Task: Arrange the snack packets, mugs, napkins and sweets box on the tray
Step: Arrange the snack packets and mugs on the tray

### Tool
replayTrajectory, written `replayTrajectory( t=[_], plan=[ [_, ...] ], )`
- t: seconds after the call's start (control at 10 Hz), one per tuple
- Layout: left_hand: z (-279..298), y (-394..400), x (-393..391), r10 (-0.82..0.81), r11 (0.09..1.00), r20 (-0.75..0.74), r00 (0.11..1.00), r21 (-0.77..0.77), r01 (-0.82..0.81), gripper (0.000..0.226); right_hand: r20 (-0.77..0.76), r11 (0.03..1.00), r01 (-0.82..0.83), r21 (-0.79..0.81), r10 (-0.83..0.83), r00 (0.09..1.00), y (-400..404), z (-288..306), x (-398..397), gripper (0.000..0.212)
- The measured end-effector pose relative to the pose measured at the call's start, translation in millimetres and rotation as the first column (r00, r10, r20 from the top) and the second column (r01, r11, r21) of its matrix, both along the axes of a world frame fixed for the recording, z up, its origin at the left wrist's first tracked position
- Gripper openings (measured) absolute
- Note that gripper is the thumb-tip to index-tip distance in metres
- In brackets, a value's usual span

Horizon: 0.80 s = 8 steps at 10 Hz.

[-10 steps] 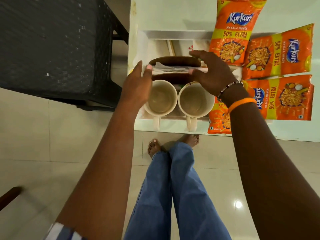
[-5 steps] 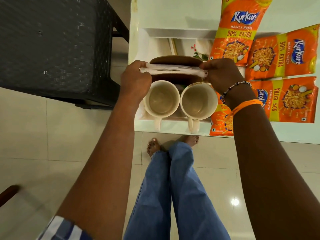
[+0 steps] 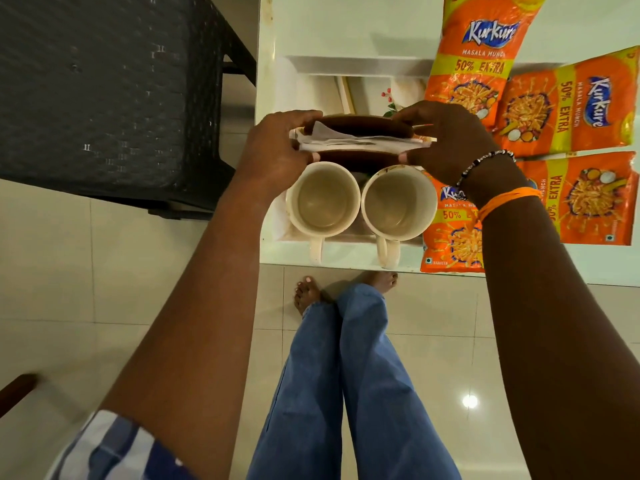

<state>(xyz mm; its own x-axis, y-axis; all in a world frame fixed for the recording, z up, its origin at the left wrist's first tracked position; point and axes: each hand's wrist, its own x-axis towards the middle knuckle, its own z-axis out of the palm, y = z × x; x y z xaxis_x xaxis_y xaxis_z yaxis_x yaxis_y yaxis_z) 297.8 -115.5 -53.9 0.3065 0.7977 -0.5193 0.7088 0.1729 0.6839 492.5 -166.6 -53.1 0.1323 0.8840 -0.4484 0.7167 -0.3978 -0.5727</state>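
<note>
The white napkins (image 3: pixel 360 142) sit in a brown holder (image 3: pixel 360 124) above the tray (image 3: pixel 356 62), just beyond two cream mugs (image 3: pixel 323 199) standing side by side, with four orange snack packets (image 3: pixel 478 50) to the right. The left hand (image 3: pixel 273 150) grips the stack's left end with curled fingers. The right hand (image 3: pixel 446 136) pinches the right end; both arms reach forward.
</note>
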Motion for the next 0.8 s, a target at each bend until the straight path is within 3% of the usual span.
replayTrajectory(
  t=[0.3,0.4,0.5,0.6,0.8],
  plan=[
    [-4,-2,-4,0.031,0.998,0.053,0.998,-0.062,-0.028,0.053,-0.091,0.999,-0.034,-0.026,0.032,0.995,-3,-3,3,0.05],
    [-6,-3,-3,0.092,0.994,0.013,0.996,-0.066,-0.091,0.053,-0.117,0.995,0.091,-0.047,-0.096,0.988,-7,-5,4,0.051],
    [-8,-3,-1,0.251,0.963,-0.03,0.967,-0.087,-0.253,0.046,-0.056,0.928,0.354,-0.119,-0.362,0.93,-9,-10,6,0.037],
    [-5,-3,1,0.303,0.938,-0.045,0.952,-0.162,-0.307,0.039,-0.264,0.83,0.446,-0.335,-0.537,0.801,-8,-8,-6,0.04],
    [3,-9,8,0.38,0.892,-0.064,0.923,-0.237,-0.384,0.031,-0.345,0.82,0.45,-0.354,-0.562,0.752,-2,-2,-18,0.052]
  ],
)
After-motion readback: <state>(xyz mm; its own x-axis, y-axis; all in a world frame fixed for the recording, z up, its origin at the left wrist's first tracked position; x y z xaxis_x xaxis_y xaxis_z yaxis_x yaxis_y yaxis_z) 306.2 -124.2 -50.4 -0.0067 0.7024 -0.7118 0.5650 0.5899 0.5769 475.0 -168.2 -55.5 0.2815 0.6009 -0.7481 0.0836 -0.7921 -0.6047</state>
